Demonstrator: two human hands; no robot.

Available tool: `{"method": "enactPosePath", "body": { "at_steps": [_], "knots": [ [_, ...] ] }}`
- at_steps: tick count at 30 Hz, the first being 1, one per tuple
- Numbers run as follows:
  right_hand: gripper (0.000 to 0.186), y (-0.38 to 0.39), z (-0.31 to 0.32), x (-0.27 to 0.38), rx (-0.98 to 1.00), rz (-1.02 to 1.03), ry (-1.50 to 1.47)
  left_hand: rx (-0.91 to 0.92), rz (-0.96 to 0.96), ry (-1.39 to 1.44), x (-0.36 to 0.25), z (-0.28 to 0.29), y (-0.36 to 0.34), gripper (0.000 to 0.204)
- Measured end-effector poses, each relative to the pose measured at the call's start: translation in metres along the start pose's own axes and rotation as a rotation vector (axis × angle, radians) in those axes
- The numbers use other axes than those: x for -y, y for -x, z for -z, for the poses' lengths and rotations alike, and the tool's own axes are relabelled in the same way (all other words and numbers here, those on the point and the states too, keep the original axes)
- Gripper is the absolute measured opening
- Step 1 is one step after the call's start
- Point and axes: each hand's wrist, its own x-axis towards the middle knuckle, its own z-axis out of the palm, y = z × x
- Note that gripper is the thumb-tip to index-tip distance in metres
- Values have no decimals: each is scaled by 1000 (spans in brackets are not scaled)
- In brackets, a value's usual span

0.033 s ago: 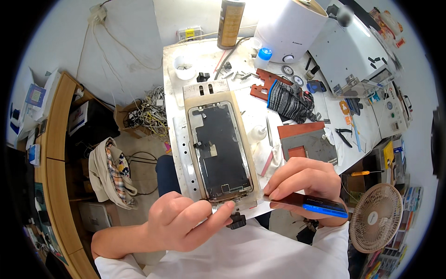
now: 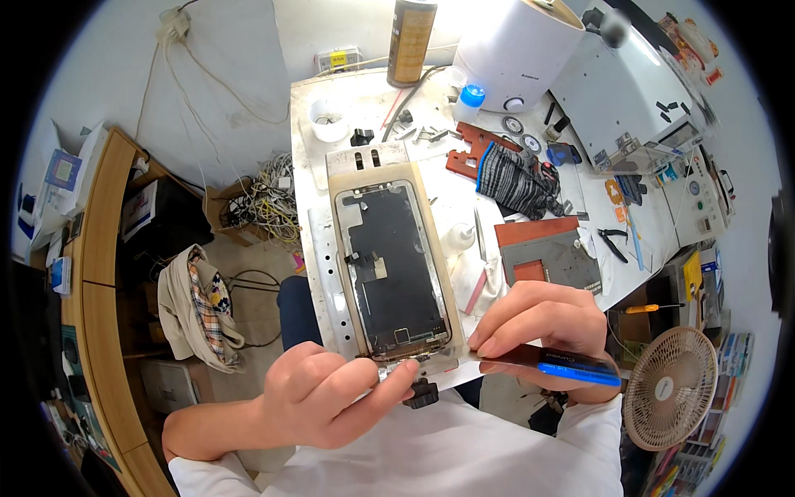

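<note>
A phone screen assembly [image 2: 400,273], its dark back facing up, lies in a long beige clamp fixture [image 2: 342,170] on the white table. At its near end, my left hand [image 2: 319,393] has thumb and curled index finger drawn close together, touching the lower edge; whatever small part sits between them is hidden. A black knob [image 2: 423,393] sticks out just below the thumb. My right hand [image 2: 546,323] grips a thin flat pry blade [image 2: 571,364], black and shiny with a blue edge. The blade's left end is close to the fixture's near right corner.
A small white bottle [image 2: 457,238] and tweezers [image 2: 479,234] are right of the fixture. Beyond them lie a grey knitted glove [image 2: 520,180], a reddish-brown mat [image 2: 538,240] and black pliers [image 2: 613,244]. A humidifier [image 2: 517,58] and tall can [image 2: 411,45] stand behind; a fan [image 2: 669,388] is at right.
The flat pry blade in my right hand has tilted very slightly. My left hand and the phone screen assembly look unmoved.
</note>
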Motion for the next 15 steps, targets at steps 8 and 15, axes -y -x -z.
{"method": "enactPosePath", "body": {
  "at_steps": [8,15],
  "knots": [
    [24,-5,-3,-7,25,79,57,-18,-82,-46,3,-6,3,33],
    [23,-4,-4,-8,44,65,59,-48,-74,-34,3,-8,5,27]
  ]
}}
